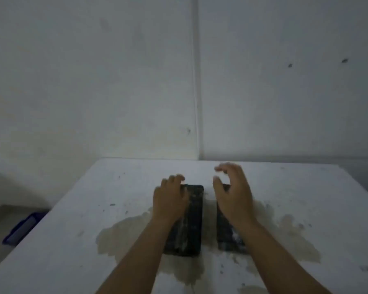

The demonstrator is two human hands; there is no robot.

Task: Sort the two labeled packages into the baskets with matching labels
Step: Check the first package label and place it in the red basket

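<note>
Two dark, oblong packages lie side by side on a white table [72, 240], long sides running away from me. My left hand [170, 199] rests on the far left part of the left package [192, 219], fingers curled over its far edge. Above the right package [226, 232] my right hand [234, 192] hovers with fingers spread and curved, thumb near the package's far corner; I cannot tell whether it touches. Both forearms hide parts of the packages. No label can be read in this dim, blurred view.
The table top is stained, with a large beige patch [123, 236] around the packages. A grey wall stands close behind the table. On the floor at the left lies a blue basket [21, 230], partly hidden by the table edge.
</note>
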